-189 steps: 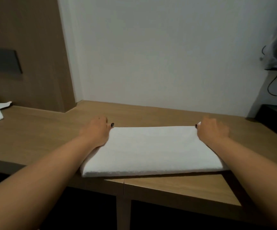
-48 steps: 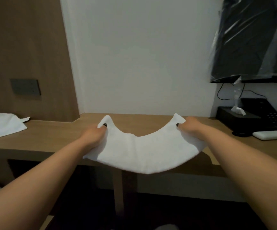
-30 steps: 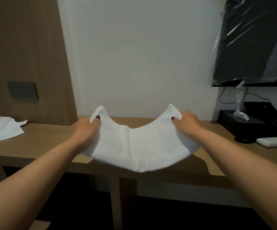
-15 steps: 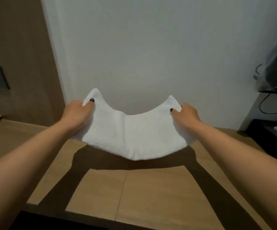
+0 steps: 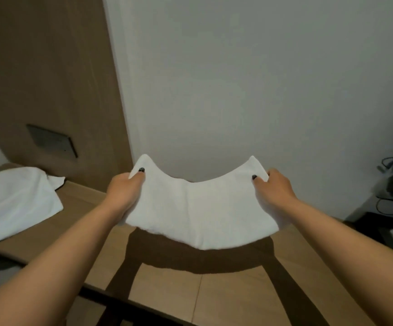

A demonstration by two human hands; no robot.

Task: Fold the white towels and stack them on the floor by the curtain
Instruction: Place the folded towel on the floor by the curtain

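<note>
White folded towel (image 5: 200, 208) — mid-air, both hands.

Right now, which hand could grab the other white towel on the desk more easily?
Probably the left hand. The other towel lies on the desk on its side. The right hand would have to cross over. Both hands grip the folded towel.

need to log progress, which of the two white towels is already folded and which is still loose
The folded towel is the one held above the desk, left hand and right hand gripping its ends. The loose towel lies rumpled at the desk's left end, untouched.
</note>
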